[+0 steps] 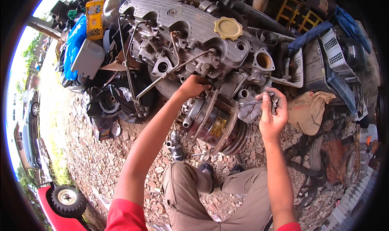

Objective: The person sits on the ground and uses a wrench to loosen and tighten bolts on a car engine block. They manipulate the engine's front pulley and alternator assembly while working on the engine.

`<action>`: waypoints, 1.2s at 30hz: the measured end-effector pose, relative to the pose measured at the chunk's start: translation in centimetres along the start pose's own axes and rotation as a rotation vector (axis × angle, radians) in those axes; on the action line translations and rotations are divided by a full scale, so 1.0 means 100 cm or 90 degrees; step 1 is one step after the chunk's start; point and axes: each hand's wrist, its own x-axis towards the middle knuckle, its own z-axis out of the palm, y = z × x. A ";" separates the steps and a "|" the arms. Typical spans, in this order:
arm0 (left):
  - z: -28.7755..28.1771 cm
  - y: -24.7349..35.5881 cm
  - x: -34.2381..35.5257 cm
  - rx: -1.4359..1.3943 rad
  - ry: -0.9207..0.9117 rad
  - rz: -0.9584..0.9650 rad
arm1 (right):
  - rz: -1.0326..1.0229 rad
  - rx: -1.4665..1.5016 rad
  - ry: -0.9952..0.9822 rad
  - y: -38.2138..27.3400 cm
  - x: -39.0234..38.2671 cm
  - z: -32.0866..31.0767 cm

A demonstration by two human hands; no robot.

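A large metal engine (178,22) with a ribbed cover and yellow oil cap (228,27) fills the upper middle of the view. My left hand (193,87) is at its lower side, fingers curled in against the metal below a thin pipe (174,70); what the fingertips grip is hidden. My right hand (273,113) is closed around silver metal tools that look like wrenches (251,103), just right of a greyish rag (247,115). Between my forearms hangs a belt-pulley unit with a yellow label (218,126), bolted to a rusty bracket.
Yellow crates (95,16), a blue plastic sheet (75,48) and black bags (105,99) lie left. White crates (336,52), a paper sack (311,113) and greasy parts (332,158) crowd the right. A loose metal part (175,146) lies on gravel (81,141). A red vehicle (48,206) stands lower left.
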 end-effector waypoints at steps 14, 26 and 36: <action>0.020 -0.030 0.035 0.199 0.113 -0.107 | 0.094 -0.106 -0.011 -0.058 0.001 0.017; 0.025 -0.024 0.020 -0.119 0.177 -0.237 | 0.196 -0.083 0.061 -0.065 0.000 0.012; 0.022 0.006 0.006 0.085 0.174 -0.156 | 0.287 0.058 0.192 -0.055 0.007 0.009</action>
